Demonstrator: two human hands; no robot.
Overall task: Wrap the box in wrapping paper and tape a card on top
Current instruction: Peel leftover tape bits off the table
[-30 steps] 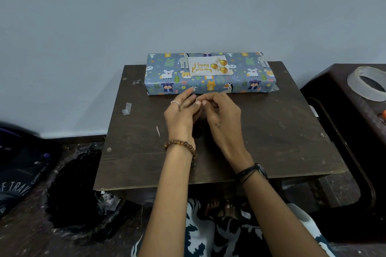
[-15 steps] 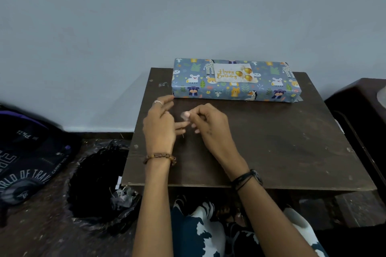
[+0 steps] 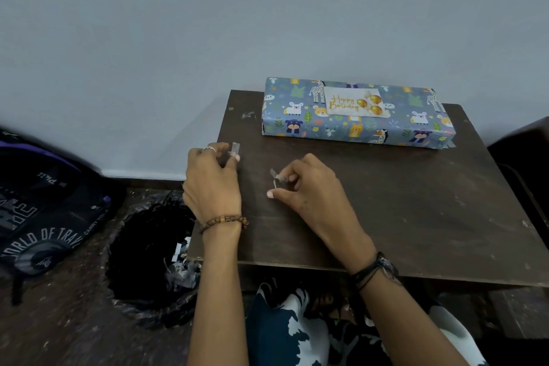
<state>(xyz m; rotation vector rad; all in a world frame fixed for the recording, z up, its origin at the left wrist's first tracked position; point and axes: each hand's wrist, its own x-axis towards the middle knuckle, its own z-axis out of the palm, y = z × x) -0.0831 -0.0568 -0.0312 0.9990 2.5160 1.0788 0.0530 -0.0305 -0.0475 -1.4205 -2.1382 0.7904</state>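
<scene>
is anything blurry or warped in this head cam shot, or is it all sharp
Head view: wrapped box and card sharp, lettering readable; backpack at the left edge smeared; table edges bowed by the wide lens; light soft, no glare.

Scuffed matt dark brown wooden table; smooth printed blue paper wrapping on long box; crinkled glossy black plastic bin bag.

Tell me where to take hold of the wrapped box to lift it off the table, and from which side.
Grip the wrapped box by its two short ends, one hand from the left and one from the right. It lies long and flat at the back of the table, against the wall, so the ends are probably the freest faces. Keep fingers off the card on top.
</scene>
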